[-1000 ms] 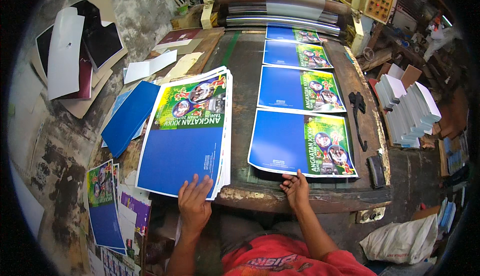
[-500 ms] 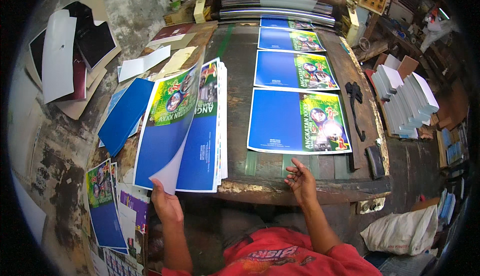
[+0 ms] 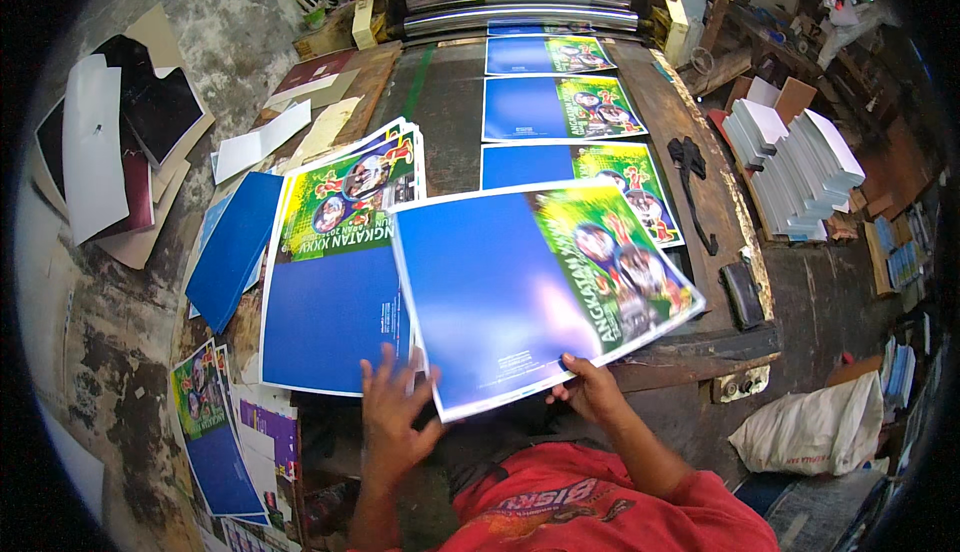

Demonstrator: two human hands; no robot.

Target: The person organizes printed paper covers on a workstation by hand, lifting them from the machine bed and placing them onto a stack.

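A glossy blue and green printed sheet point(image 3: 480, 302) hangs over the front of the machine's table, gripped at its near edge by my right hand point(image 3: 588, 390), thumb on top. My left hand point(image 3: 398, 412) has its fingers spread beside the sheet's left corner, at the near edge of a stack of similar printed sheets point(image 3: 325, 302); it holds nothing. Beneath the held sheet, partly covered, lies another printed sheet point(image 3: 525, 164). Beyond it a third printed sheet point(image 3: 520, 107) lies in line toward the rollers point(image 3: 520, 22).
Blue card point(image 3: 232, 252) and more prints point(image 3: 205, 432) lie left of the stack. On the table's right edge are a black strap point(image 3: 688, 157) and a dark block point(image 3: 742, 294). Stacks of white paper point(image 3: 785, 172) stand at right, with a white sack point(image 3: 810, 437) nearer.
My left hand has let go of the lifted sheet and spread its fingers. My right hand, empty before, now grips a sheet that lies further right across the table front. The view shifted slightly.
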